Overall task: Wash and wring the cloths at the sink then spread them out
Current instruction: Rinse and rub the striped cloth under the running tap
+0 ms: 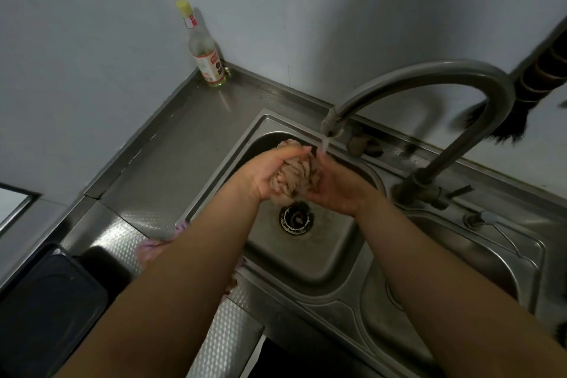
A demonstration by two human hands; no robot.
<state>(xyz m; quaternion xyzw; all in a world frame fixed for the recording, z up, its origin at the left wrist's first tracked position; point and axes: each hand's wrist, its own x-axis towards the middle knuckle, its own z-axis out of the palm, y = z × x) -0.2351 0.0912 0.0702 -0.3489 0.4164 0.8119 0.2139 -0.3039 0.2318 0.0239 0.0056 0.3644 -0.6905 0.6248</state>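
Sink [310, 273]: stainless steel, brushed, dull sheen, wet near the drain. Left of sink, counter [171, 138]: same metal, smooth behind, embossed dimpled texture toward the front. Tap [429, 74] over sink: matt grey metal, tarnished. Cloth [294, 176] above sink: pinkish, nubby, soaked fabric. Bottle [207, 55] in corner behind sink: clear, glossy, paper label, yellow plastic cap. Tray [46, 301] far left of sink: dark glossy plastic.

The scene is dim and greyish, with soft shadows of the tap [429, 80] thrown on the wall [306, 9] behind it. Pale glare lies on the steel sink [306, 255] and table [171, 144]. Straight edges bow toward the corners, and detail is soft throughout.
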